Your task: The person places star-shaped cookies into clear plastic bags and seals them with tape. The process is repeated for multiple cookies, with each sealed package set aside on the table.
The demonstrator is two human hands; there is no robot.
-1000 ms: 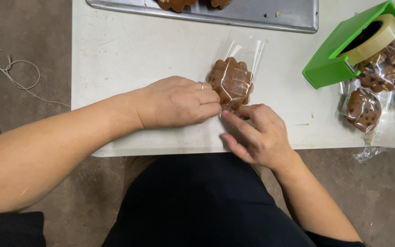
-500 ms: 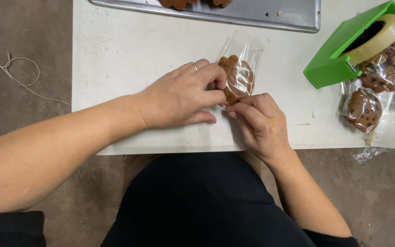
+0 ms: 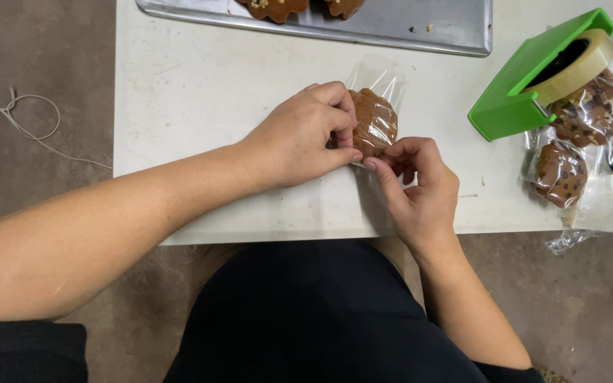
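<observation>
The brown cookie [image 3: 373, 122] in its clear cellophane bag [image 3: 379, 76] is found near the middle of the white table [image 3: 200, 92], a little toward 12 o'clock from the table's front edge. It is gripped from 9 o'clock by the left hand [image 3: 303, 138], whose fingers are curled together over the cookie's left edge while the thumb is pressed under it at the bag's lower edge. From 5 o'clock the bag is met by the right hand [image 3: 420, 188]; its thumb and forefinger are pinched on the lower end of the cellophane, just beside the left thumb, and the other fingers are folded into the palm. The open end of the bag is seen sticking out at 12 o'clock of the cookie.

At 12 o'clock, along the far edge, a metal baking tray [image 3: 391, 25] with two more brown cookies is placed. At 3 o'clock a green tape dispenser [image 3: 533, 85] is standing, and just beside it, further to 3 o'clock, bagged cookies [image 3: 569, 145] with dark chips are lying. A loop of string [image 3: 26, 117] is seen on the floor at 9 o'clock.
</observation>
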